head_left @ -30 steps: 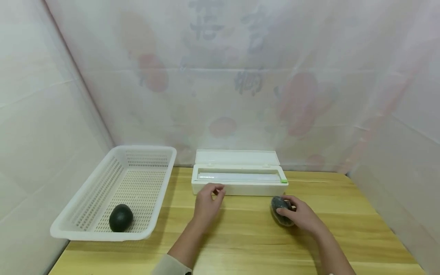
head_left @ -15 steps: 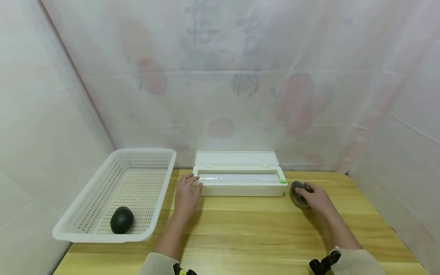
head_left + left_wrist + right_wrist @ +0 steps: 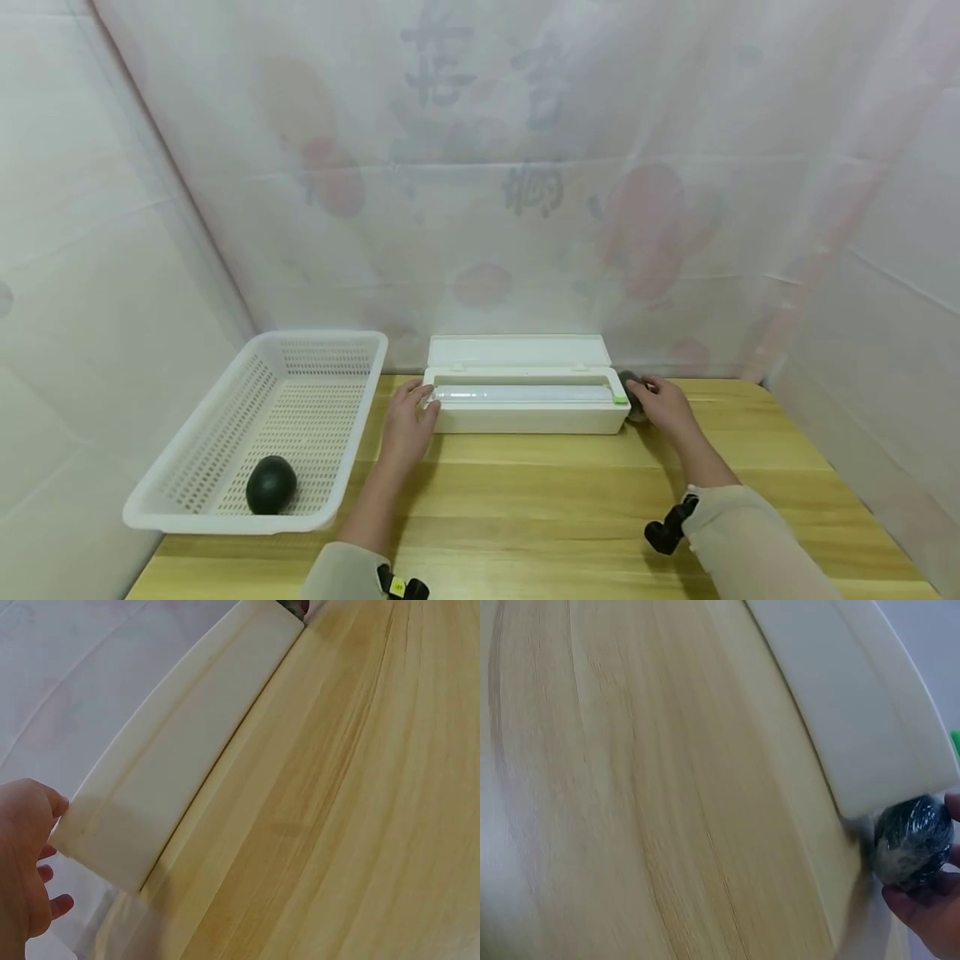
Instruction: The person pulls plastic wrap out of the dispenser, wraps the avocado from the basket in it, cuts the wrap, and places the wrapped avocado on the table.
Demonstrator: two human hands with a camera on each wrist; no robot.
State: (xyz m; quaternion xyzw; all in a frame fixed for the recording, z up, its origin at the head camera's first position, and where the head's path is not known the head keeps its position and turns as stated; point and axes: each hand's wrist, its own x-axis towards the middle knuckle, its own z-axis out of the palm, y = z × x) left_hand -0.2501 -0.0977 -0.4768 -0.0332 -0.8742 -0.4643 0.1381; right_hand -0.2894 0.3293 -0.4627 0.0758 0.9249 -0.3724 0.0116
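Characters [image 3: 534, 187] on cloth [image 3: 420, 250] blur unreadably as right fingers [image 3: 901, 904] grip a film-wrapped ball [image 3: 912, 844]; left fingers [image 3: 61, 904], apart, touch a box [image 3: 528, 419].

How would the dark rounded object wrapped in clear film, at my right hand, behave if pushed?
The wrapped object would probably roll, being rounded, though its wrinkled film might make it wobble. That glossy film could feel slippery. Beside it, the long white box would likely block that side.
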